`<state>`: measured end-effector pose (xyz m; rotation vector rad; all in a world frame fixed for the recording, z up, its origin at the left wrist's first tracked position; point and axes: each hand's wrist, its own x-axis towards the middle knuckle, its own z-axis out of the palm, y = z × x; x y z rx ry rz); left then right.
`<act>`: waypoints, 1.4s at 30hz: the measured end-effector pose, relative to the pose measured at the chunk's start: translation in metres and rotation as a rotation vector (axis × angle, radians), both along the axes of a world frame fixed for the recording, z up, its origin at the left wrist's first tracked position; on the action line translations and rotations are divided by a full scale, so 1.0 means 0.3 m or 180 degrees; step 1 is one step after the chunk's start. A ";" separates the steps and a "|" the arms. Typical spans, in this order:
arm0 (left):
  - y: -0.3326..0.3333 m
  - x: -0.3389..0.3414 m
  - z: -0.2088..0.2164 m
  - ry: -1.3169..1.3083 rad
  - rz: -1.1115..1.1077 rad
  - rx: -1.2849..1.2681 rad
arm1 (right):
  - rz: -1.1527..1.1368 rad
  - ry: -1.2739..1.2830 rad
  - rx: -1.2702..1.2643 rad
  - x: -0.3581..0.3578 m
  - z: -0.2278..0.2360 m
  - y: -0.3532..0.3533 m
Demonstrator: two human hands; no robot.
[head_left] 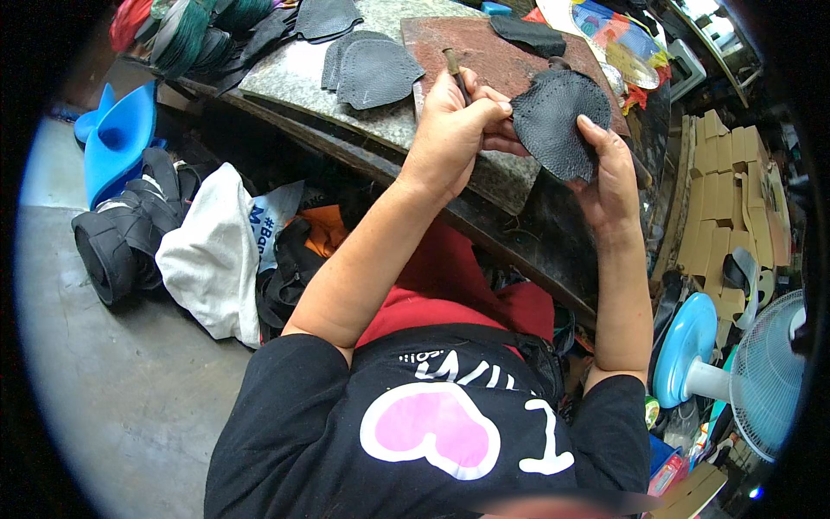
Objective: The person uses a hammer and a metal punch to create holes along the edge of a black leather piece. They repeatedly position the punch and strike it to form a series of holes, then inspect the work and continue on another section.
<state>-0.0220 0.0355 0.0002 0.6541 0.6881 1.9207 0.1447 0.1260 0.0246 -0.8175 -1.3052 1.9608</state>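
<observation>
A rounded black leather piece [558, 117] with small holes along its edge is held up between both hands, above the near side of the work table. My left hand [458, 130] is closed, its thumb and fingertips at the piece's left edge. A slim dark tool with a brown end [451, 62] sticks up out of the same hand; its lower part is hidden. My right hand [609, 164] grips the right edge, thumb on top and fingers underneath. Several similar black leather pieces [380, 73] lie stacked to the left. Behind the held piece, a dark folded piece [527, 36] rests on a reddish-brown board [432, 39].
The stone slab [285, 78] and table edge [346, 147] run across in front of me. Thread bundles [186, 35] sit at far left. A white cloth [207, 251] and black strap rolls [112, 251] are low left; a fan [769, 372] and cardboard [718, 199] stand right.
</observation>
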 end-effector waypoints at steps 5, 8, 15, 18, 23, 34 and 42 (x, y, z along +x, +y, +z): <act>0.000 0.002 -0.010 0.0083 0.0050 0.0025 | -0.0137 0.0211 -0.0040 0.007 0.010 0.008; -0.002 0.001 -0.019 0.0250 0.0073 -0.0004 | -0.0303 0.0213 -0.0031 0.008 0.005 0.016; -0.007 0.007 -0.025 0.0361 0.0129 0.0024 | -0.0419 0.0179 0.0271 0.012 -0.013 0.033; -0.010 0.013 -0.025 0.0401 0.0145 0.0027 | -0.0376 0.0233 0.0352 0.010 -0.011 0.032; -0.012 0.015 -0.028 0.0430 0.0150 0.0004 | -0.0387 0.0398 0.0208 0.010 -0.010 0.026; -0.025 0.028 -0.012 0.0170 0.0242 -0.0216 | -0.0416 0.0410 0.0419 0.011 -0.007 0.039; -0.030 0.027 -0.007 0.0067 0.0137 -0.0130 | -0.0321 0.0559 0.0403 0.007 -0.011 0.041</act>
